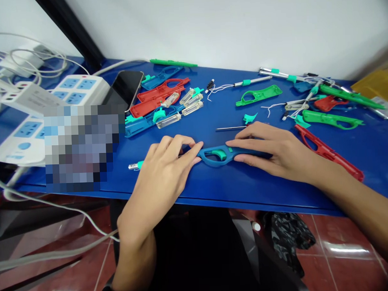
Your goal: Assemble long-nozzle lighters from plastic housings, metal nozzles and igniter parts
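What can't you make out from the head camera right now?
Head view:
- Blue plastic shell: parts covered by the left hand and right hand.
- Power strip: partly hidden by a pixelated patch.
- Yellow package: cut off by the right edge.
- Thin white wires: too small to trace.

Blue plastic utility-lighter housing (232, 157) lying flat, long axis running sideways. Teal trigger (218, 153) sitting inside loop-shaped grip opening. Metal nozzle tip (132, 166) projecting leftward past teal collar (140, 164). Left hand (161, 180) pressing fingertips onto housing toward nozzle end; right hand (277, 153) holding opposite end, fingers closing along both edges.
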Tool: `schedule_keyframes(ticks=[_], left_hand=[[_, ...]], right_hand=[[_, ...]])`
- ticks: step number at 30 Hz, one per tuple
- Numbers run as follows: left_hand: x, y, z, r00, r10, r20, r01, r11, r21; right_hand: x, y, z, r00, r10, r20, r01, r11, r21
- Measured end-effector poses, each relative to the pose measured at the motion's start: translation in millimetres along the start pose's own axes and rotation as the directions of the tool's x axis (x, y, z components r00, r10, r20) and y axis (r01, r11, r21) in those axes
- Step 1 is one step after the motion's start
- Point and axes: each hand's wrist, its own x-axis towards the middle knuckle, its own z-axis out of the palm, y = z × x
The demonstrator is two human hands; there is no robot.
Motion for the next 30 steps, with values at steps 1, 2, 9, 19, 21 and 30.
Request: schedule_keyframes(ticks=[1, 2, 9, 19, 21, 30], left_hand=[[0.0, -0.3, 0.2, 1.000, -0.004, -0.003, 0.004, 1.000, -0.002], [0.0, -0.6, 0.4, 1.000, -0.009, -0.004, 0.009, 1.000, -0.006], [-0.2, -3.6, 0.9, 0.998, -0.060, 0.014, 0.061, 0.992, -0.106], [-0.5, -3.8, 1.2, 0.999, -0.047, 0.011, 0.047, 0.996, -0.074], [-1.0, -3.7, 1.5, 0.999, -0.044, 0.000, 0.044, 0.997, -0.068], [-3.0, -2.9, 0.2, 0.999, -0.027, -0.019, 0.025, 0.997, -0.070]], right_hand=[[0.3, -0.8, 0.0, 1.000, 0.003, -0.010, -0.003, 1.000, 0.012], [0.6, -1.7, -0.1, 1.000, 0.007, -0.018, -0.007, 1.000, 0.022], [2.0, -7.6, -2.2, 0.999, 0.040, -0.022, -0.040, 0.999, 0.016], [0.4, -1.1, -0.5, 0.999, 0.037, 0.031, -0.037, 0.999, -0.014], [-0.2, 0.4, -0.6, 0.999, 0.023, 0.036, -0.022, 1.000, -0.022], [-2.0, 3.4, 0.5, 0.998, -0.025, 0.060, 0.029, 0.997, -0.065]])
